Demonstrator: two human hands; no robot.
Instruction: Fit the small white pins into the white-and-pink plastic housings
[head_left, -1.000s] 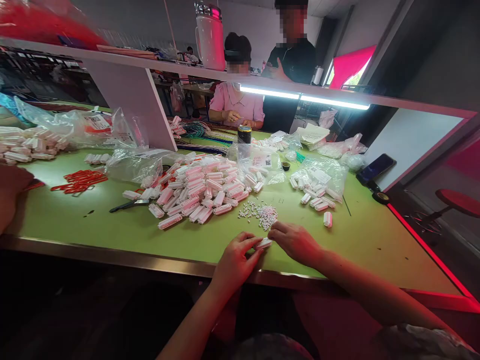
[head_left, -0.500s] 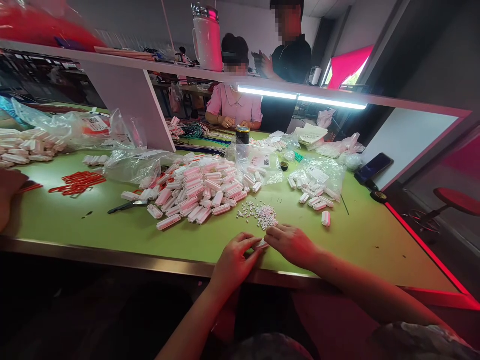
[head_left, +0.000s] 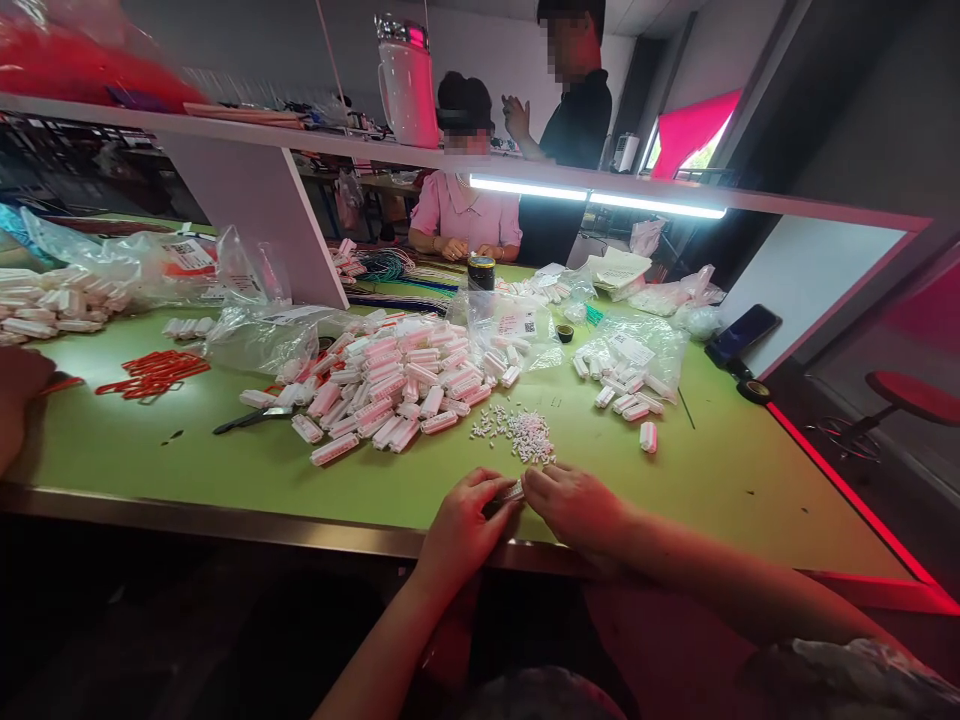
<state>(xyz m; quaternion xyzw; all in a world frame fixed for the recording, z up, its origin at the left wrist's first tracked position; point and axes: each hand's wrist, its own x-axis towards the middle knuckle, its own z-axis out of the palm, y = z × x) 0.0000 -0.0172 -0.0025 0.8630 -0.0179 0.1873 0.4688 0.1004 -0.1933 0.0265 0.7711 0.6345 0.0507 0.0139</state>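
Assembly workshop — green worktop (head_left: pixel 225 455) with white connector housings (head_left: pixel 397 380) at 12 o'clock, strip light (head_left: pixel 596 198) overhead.

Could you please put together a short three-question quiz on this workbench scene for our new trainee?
1. True or false: the left hand and the right hand hold one small white piece between them near the table's front edge.
2. What lies just beyond the hands? A) red clips B) a scatter of tiny white parts C) a phone
3. Which tool lies left of the big pile of white connectors?

Key
1. True.
2. B: the tiny white parts.
3. The scissors, dark-handled, flat on the green table.
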